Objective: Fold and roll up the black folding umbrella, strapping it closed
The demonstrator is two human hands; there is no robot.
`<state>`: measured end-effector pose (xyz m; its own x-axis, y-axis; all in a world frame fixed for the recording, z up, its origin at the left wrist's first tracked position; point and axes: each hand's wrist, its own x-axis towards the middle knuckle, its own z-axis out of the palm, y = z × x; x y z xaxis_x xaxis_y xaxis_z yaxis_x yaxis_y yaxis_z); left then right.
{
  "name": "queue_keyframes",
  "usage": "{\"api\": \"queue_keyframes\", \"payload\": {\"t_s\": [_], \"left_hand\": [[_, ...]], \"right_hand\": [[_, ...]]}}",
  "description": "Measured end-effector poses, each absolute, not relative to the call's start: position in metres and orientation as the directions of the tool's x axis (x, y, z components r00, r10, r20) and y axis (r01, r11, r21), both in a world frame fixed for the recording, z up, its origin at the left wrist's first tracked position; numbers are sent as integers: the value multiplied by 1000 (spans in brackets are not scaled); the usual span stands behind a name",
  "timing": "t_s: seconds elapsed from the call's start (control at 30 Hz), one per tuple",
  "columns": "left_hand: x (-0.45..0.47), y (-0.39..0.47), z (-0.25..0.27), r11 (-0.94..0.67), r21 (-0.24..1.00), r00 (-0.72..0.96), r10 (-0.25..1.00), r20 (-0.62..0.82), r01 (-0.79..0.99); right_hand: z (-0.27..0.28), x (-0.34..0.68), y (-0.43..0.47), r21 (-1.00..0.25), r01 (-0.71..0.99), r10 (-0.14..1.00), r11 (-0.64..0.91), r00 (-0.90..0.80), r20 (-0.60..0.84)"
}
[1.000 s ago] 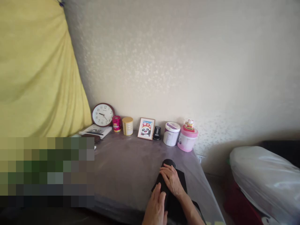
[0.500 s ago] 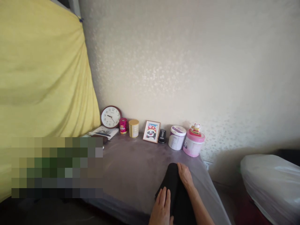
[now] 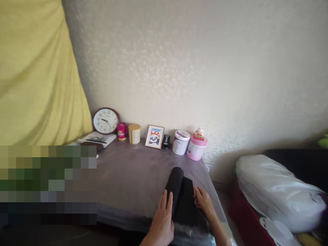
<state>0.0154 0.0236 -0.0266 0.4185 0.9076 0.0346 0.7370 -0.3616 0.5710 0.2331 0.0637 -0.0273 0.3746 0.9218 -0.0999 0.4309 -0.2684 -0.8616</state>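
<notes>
A black mat point(image 3: 186, 201) lies on the table, partly rolled up, with its thick roll point(image 3: 175, 184) on the left and a flat flap spread to the right. My left hand point(image 3: 164, 213) rests against the left side of the roll, fingers stretched out along it. At the flap's right edge my right hand point(image 3: 203, 199) is closed, pinching the mat between thumb and curled fingers. The near end of the mat runs down between my forearms.
Along the wall stand a clock point(image 3: 106, 120), a pink can point(image 3: 122, 131), a yellow tin point(image 3: 134, 134), a panda picture frame point(image 3: 154, 136), a black device point(image 3: 166, 141), a white-purple tub point(image 3: 181, 143) and a pink tub point(image 3: 196, 147). A plastic bag point(image 3: 271, 188) lies right of the table point(image 3: 133, 177).
The roll now sits further left, and a flat flap shows on its right. My right hand has moved from the roll's far end down to the flap's edge. The view has turned right.
</notes>
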Motion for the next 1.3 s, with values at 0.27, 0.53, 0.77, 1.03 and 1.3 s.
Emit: {"api": "queue_keyframes", "payload": {"t_s": [0.27, 0.53, 0.77, 1.03, 1.3], "left_hand": [[17, 27, -34, -347, 595, 414, 910, 26, 725], [20, 28, -37, -315, 586, 383, 924, 9, 747], [22, 26, -39, -334, 537, 390, 921, 11, 775], [20, 28, -34, -308, 553, 385, 923, -26, 775], [14, 34, -25, -317, 516, 390, 920, -35, 795]], "right_hand": [[-33, 236, 64, -651, 732, 888, -202, 417, 193], [-29, 224, 76, -665, 722, 915, -190, 376, 147], [-19, 199, 90, -762, 645, 936, -54, 298, 186], [-17, 157, 115, -727, 684, 934, -58, 295, 203], [-13, 146, 114, -757, 652, 980, -40, 174, 97]]}}
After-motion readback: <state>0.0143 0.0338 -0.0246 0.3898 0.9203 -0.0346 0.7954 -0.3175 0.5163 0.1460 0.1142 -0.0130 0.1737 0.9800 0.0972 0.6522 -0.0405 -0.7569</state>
